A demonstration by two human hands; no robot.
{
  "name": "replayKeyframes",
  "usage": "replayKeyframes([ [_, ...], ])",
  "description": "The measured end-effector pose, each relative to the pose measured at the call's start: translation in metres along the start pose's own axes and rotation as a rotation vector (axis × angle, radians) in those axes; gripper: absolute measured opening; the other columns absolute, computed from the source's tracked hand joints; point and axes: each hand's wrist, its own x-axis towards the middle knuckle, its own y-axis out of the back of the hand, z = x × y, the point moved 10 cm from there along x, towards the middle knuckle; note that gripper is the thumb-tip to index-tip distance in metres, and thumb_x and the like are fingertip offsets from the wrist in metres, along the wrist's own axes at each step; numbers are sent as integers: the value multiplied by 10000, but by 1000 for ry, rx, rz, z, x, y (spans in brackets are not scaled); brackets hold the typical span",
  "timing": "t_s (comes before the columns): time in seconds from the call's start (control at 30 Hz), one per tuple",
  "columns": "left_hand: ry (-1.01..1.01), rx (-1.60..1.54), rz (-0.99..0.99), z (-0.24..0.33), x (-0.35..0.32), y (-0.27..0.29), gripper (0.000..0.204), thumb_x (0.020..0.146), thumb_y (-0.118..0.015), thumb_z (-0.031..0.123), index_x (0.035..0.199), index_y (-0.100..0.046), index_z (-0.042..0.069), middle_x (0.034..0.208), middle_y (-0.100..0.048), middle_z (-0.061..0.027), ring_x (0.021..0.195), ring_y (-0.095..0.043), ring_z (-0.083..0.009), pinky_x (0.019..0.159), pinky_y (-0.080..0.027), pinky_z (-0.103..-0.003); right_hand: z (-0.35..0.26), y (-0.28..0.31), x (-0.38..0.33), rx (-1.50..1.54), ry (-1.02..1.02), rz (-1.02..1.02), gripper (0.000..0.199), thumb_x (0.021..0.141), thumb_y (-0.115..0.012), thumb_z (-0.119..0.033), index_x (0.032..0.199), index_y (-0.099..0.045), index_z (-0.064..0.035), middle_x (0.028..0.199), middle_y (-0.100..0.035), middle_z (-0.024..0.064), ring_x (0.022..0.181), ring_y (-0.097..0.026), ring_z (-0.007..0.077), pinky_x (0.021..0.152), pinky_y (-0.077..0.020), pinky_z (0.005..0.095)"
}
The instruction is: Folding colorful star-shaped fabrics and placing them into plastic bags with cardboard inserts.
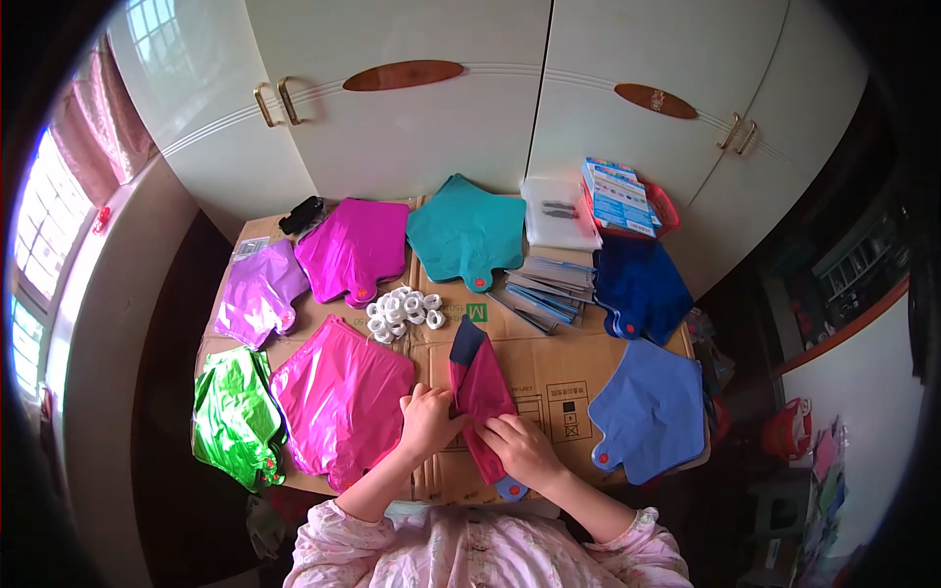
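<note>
A folded magenta foil balloon (480, 387) lies on the cardboard in front of me, narrow and lengthwise. Dark blue foil shows at its far tip, and a blue tab with a red dot (512, 488) sticks out at its near end. My left hand (426, 419) is closed on its left edge, thumb and fingers against the foil. On its lower right part, my right hand (520, 449) grips and presses the foil with bent fingers. Left of my left hand lies a flat pink foil balloon stack (343, 392). Beyond the hands sits a pile of white ribbon rolls (400, 312).
Flat foil balloon stacks ring the cardboard-covered table (431, 470): green (235, 412), lilac (260, 294), purple (353, 245), teal (469, 230), dark blue (642, 289) and light blue (649, 407). Cards (549, 289), clear bags (559, 216) and a red basket (665, 211) stand at the back right.
</note>
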Motion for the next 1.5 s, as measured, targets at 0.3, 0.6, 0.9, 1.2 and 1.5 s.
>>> replayKeyframes([
  [0.3, -98, -80, 145, 2, -9, 3, 319, 676, -767, 300, 701, -573, 48, 744, -575, -49, 857, -527, -259, 743, -344, -410, 10, 6, -6, -31, -139, 98, 297, 808, -596, -131, 1071, -595, 7, 1124, -563, 105, 1086, -523, 237, 955, -441, 344],
  [0.6, -166, -78, 212, 9, -14, 8, 307, 684, -760, 276, 698, -551, 51, 734, -565, -48, 836, -534, -252, 732, -349, -401, 17, 9, -9, -72, -217, 137, 356, 796, -666, -167, 1080, -581, 31, 1158, -538, 157, 1067, -534, 292, 936, -452, 367],
  [0.9, -226, -23, 229, 16, -20, 10, 249, 687, -744, 227, 816, -603, 68, 840, -617, -26, 885, -547, -231, 763, -367, -384, 18, 8, -9, -139, -234, 124, 383, 791, -657, -198, 1094, -582, 24, 1151, -558, 147, 1079, -533, 285, 921, -449, 370],
  [1.2, -312, -95, 239, 23, -23, 11, 214, 694, -744, 168, 827, -602, 78, 728, -584, -33, 813, -547, -244, 713, -395, -378, 18, 10, -8, -214, -256, 102, 380, 791, -632, -241, 1087, -588, -6, 1158, -573, 122, 1086, -531, 251, 873, -436, 385],
  [1.5, -372, -236, 189, 25, -27, 8, 188, 702, -676, 41, 871, -593, 48, 758, -580, -108, 740, -567, -310, 676, -473, -429, 21, 7, -14, -184, -246, 88, 396, 768, -649, -257, 1100, -585, -51, 1200, -558, 96, 1115, -516, 247, 894, -400, 409],
])
